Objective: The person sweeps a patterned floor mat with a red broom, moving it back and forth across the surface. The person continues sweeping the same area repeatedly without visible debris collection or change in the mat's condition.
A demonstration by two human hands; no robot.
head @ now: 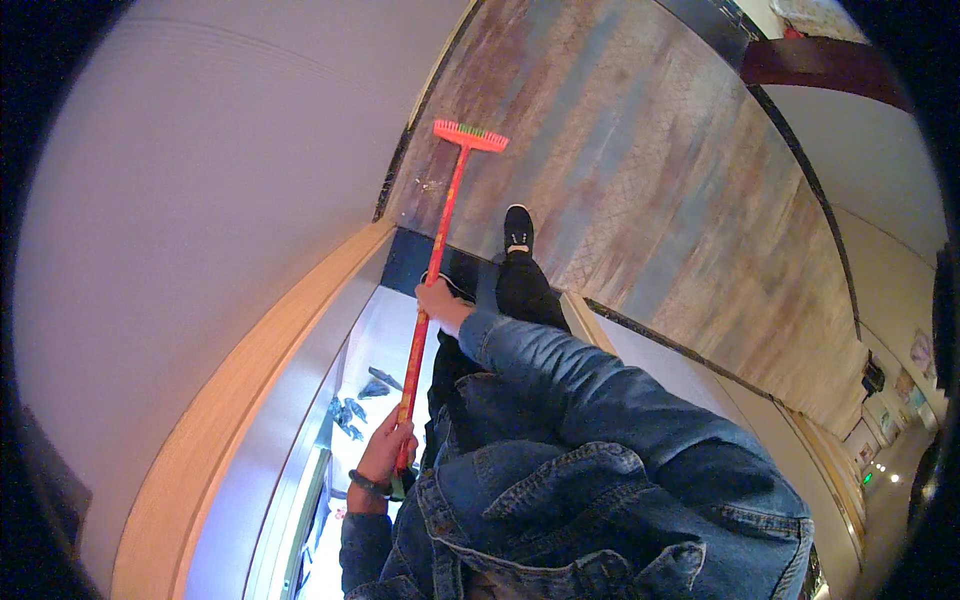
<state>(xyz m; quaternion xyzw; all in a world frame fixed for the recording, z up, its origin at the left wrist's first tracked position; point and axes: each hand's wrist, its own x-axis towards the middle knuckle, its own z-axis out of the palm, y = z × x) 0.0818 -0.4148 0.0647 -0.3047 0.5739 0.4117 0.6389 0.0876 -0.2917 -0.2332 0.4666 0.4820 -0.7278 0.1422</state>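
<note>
A red broom (444, 217) stretches away from my body, its shaft slanting through both hands. My right hand (444, 301) is wrapped around the middle of the shaft. Lower down, near the end of the handle, my left hand (386, 448) grips it, with a dark bracelet at the wrist. The broom head (471, 138) has red and green bristles facing away from me over the streaked floor (600, 165); whether they touch it cannot be told. Pale crumbs (429, 184) lie on the floor left of the shaft.
A wooden door frame (277, 360) and pale wall (210, 150) border the left. My black shoe (517, 226) stands past the dark threshold (409, 259); the other is partly hidden. Black baseboard (814, 187) edges the floor's far side, near a dark red wooden piece (821, 69).
</note>
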